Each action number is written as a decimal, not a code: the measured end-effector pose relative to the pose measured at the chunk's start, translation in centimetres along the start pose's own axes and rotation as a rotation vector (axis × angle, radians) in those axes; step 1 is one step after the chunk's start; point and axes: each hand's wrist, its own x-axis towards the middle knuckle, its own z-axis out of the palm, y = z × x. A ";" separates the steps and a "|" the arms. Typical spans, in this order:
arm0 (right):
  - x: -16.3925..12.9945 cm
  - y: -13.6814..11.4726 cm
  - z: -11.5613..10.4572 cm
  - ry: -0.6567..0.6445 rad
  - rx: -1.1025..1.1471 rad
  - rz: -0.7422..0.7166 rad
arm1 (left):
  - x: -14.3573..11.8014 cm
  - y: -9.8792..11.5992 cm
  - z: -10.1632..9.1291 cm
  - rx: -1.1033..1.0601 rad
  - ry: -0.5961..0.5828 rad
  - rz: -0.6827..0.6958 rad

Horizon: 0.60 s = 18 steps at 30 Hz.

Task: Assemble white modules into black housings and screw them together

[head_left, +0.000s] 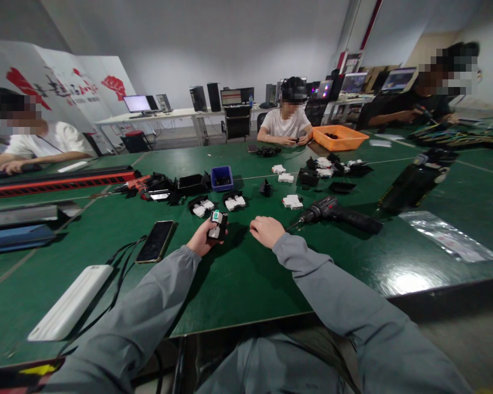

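Observation:
My left hand (201,237) is closed round a small black box (217,226) that has white breaker-like parts inside and a green piece near its top. To its right, my right hand (267,231) is held apart just above the table, fingers curled together; whether anything small is inside them is hidden. Beyond the left hand lie two similar black boxes with white parts, one at the left (201,206) and another at the right (234,201). A black power drill (339,214) lies right of my right hand, its bit pointing toward that hand. One white part (292,202) rests behind the drill.
Left of me on the green table (238,295) are a phone (155,242) and a white power bank (72,302) with a black cable. A blue bin (222,179) and an orange basket (339,138) stand farther back. A plastic bag (449,235) lies right. Several people sit around.

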 end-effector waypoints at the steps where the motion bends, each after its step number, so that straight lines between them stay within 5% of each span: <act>1: 0.0 0.0 0.1 0.011 0.035 0.001 | 0.0 0.0 0.1 0.021 0.003 0.007; 9: 0.5 -1.7 1.3 0.094 0.445 -0.011 | -0.1 -1.0 0.6 0.232 0.044 0.116; 15: 0.5 -3.9 2.0 0.174 1.108 0.040 | -0.2 -1.3 0.7 0.359 0.023 0.179; 18: 0.5 -4.2 2.1 0.156 1.183 0.066 | -0.2 -1.3 0.7 0.393 0.021 0.196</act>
